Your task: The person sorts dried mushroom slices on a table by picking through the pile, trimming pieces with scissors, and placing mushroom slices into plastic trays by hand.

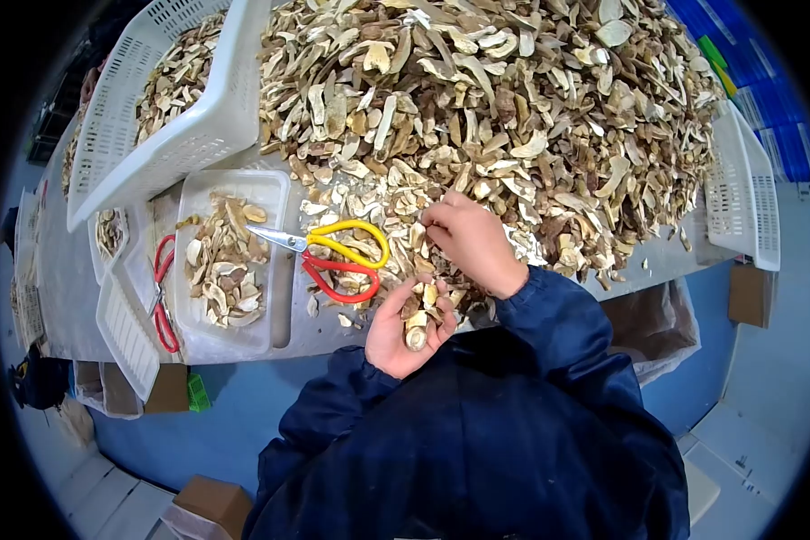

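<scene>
My left hand (394, 338) is turned palm up near the table's front edge, its fingers curled around a few dried mushroom pieces (416, 336). Just above it and to the right, my right hand (479, 245) is at the near edge of a large heap of dried mushroom slices (513, 117). Its fingers are bent inward and their tips are hidden, so what they pinch does not show. Left of my hands, scissors (283, 238) with one yellow and one red handle lie with blades apart, tips over the rim of a clear plastic tray (283, 193) holding more slices.
A second pair of red-handled scissors (159, 292) lies left of the tray. White perforated baskets stand at the left (157, 175) and right (754, 193). Blue crates (769, 81) are stacked at far right. A lined bin (661, 328) sits under the table's edge.
</scene>
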Available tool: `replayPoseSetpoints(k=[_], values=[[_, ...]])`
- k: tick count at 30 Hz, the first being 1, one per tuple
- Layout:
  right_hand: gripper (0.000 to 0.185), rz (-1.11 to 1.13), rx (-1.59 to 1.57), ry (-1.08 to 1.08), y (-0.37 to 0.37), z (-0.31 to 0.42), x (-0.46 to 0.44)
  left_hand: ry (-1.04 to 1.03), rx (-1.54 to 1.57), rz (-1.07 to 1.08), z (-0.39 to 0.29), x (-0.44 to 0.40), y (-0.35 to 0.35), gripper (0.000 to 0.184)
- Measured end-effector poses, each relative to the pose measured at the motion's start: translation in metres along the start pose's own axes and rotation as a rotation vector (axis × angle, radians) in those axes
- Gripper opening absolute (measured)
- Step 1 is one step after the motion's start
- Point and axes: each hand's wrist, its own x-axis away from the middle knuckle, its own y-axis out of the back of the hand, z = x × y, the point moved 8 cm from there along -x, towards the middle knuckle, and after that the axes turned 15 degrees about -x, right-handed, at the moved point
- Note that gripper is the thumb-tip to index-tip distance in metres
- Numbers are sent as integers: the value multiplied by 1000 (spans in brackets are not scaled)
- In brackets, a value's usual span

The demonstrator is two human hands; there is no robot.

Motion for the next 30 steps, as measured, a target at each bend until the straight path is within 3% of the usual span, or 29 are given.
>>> replayPoseSetpoints(k=[2, 3, 4, 6, 9, 12, 17, 21, 25, 30], values=[[11, -38, -243, 25, 12, -3, 1, -5, 26, 23, -1, -1, -1, 19], [9, -73, -423, -46, 18, -6, 5, -4, 39, 34, -1, -2, -2, 20], [9, -5, -777, -289, 9, -23, 11, 2, 27, 9, 0, -3, 0, 19], [8, 25, -998, -392, 13, -22, 22, 16, 1, -38, 1, -5, 3, 18], [8, 109, -1120, -511, 24, -6, 40, 30, 16, -49, 3, -7, 3, 19], [8, 18, -1213, -488, 27, -12, 49, 39, 16, -59, 3, -8, 2, 20], [15, -95, -472, -158, 37, 12, 51, 41, 47, 4, 4, -6, -3, 20], [20, -166, -513, 97, 30, 21, 40, 84, 45, 14, 10, -7, 1, 19], [16, -231, 157, -35, 52, -1, 32, 49, 44, 7, 6, -1, -3, 20], [15, -102, 407, -7, 38, -14, 17, 40, 18, 52, 6, -2, -6, 19]])
